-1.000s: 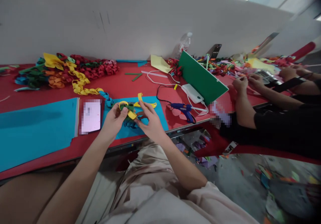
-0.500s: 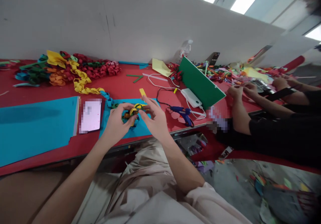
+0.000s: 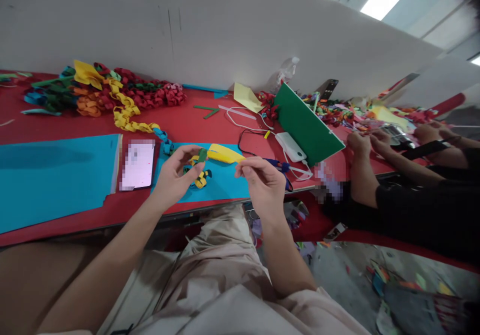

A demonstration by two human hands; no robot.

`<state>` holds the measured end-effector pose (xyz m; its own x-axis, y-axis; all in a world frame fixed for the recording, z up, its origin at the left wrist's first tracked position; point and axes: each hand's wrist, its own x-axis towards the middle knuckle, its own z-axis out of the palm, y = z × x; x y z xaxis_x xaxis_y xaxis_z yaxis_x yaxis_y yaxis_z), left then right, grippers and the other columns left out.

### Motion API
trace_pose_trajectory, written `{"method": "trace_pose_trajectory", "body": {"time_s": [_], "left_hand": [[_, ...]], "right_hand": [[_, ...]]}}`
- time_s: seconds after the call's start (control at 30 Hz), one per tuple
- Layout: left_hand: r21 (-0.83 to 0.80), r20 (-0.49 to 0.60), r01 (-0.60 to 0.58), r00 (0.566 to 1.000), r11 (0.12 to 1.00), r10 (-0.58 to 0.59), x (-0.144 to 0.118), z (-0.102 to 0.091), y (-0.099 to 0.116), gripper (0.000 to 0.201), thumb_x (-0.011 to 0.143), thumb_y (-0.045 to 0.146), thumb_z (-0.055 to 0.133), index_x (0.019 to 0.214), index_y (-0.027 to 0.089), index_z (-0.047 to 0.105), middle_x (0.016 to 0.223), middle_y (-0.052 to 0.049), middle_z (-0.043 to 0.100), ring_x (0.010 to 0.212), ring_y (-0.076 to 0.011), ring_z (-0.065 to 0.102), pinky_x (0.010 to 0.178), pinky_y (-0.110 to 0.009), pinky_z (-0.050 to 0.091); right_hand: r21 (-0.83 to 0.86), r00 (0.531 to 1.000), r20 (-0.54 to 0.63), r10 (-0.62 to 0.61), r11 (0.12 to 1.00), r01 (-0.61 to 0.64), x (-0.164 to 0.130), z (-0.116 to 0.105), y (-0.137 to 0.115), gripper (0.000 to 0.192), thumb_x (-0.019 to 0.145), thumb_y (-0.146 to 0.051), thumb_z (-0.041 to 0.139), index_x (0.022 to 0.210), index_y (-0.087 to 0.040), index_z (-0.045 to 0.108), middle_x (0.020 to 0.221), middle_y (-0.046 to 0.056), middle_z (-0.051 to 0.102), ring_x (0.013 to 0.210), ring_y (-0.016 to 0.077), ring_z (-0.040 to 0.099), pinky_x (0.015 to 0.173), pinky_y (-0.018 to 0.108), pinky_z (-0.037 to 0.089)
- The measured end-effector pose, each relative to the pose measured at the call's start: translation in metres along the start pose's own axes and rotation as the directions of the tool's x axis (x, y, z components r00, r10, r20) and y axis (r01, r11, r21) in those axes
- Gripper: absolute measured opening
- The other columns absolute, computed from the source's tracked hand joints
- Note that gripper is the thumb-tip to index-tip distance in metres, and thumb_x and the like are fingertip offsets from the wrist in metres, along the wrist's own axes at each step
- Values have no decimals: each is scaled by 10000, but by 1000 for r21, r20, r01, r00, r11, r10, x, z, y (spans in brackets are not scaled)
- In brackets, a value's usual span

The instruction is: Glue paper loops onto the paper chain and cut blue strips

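Hands drawn apart since half a second ago: then both worked close together over the folded link; now the right hand point(image 3: 264, 182) has moved out to the right, pinching the free end of a yellow paper strip point(image 3: 224, 154) pulled taut over the blue paper sheet point(image 3: 225, 185). The left hand point(image 3: 174, 175) pinches the green-and-yellow braided chain point(image 3: 198, 167) at the strip's other end. A fold has probably been opened out. Strip: thin, matte, with a ridged edge; chain: springy pleats. Blue glue gun point(image 3: 279, 166) lies just beyond the right hand on the red table point(image 3: 187, 125)
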<state>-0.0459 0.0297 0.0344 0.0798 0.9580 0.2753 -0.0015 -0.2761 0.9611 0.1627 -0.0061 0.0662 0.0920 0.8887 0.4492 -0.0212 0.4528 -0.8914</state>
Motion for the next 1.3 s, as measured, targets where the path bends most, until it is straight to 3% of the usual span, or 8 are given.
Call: {"method": "trace_pose_trajectory", "body": {"time_s": [0.13,0.3,0.4,0.6,0.73,0.87,1.07,1.3], "left_hand": [[181,32,-103,995,978,99,-2,-1,4,379,909,422,732,1227,230,652,1178,-79,687,1063,-223,669,936,-358,533],[446,115,-252,968,859,224,-1,-5,13,318,947,386,690,1222,226,671,1211,-91,688,1092,-251,658,962,-405,497],[548,141,-307,951,778,276,-1,-7,13,301,972,402,670,1225,239,668,1210,-83,704,1092,-257,670,952,-413,464],[707,270,-452,883,544,383,-4,-7,6,268,992,405,669,1203,240,674,1168,-96,714,1145,-285,667,979,-440,437],[566,325,-546,836,617,442,-7,-4,6,336,1022,254,607,1355,234,572,1323,-120,652,1252,-250,633,1012,-387,512],[437,329,-587,810,682,486,-9,0,10,295,1001,162,621,1276,269,637,1268,-83,660,1202,-197,650,1013,-337,532],[77,85,-296,953,952,290,-9,9,14,118,941,293,731,1026,218,699,1142,-80,718,1127,-215,687,939,-333,575],[-198,-107,-45,994,979,24,-7,15,0,240,906,408,780,1058,228,733,1149,-57,743,1029,-170,701,867,-258,560]], "right_hand": [[52,998,50,48,997,-50,-4,-6,0,74,923,-333,764,982,-294,783,879,11,745,746,172,708,758,358,616],[-39,983,152,99,995,-94,-4,-13,-2,116,979,-296,684,1028,-262,784,870,17,736,773,160,719,750,319,607],[-229,985,173,27,973,14,-3,-15,-4,150,1011,-275,623,1046,-248,766,914,35,736,799,163,713,748,311,598],[-512,925,330,-189,787,344,-2,-2,-14,285,1034,-160,497,1132,-284,734,1032,72,727,976,203,697,883,358,581],[-541,900,379,-217,737,405,-5,12,-10,262,1036,-158,486,1185,-268,672,1040,74,722,989,217,690,907,375,567],[-471,924,339,-179,818,331,-10,15,-4,235,1028,-252,576,1255,-300,611,1050,46,717,919,198,684,876,354,571],[-368,979,152,-137,912,184,-8,6,16,396,988,-339,662,1364,-267,559,1346,128,588,1148,231,630,937,402,553],[-1,986,-2,170,986,-170,-4,17,32,227,900,-393,765,1058,-245,699,1049,44,765,866,177,719,811,336,600]]}}
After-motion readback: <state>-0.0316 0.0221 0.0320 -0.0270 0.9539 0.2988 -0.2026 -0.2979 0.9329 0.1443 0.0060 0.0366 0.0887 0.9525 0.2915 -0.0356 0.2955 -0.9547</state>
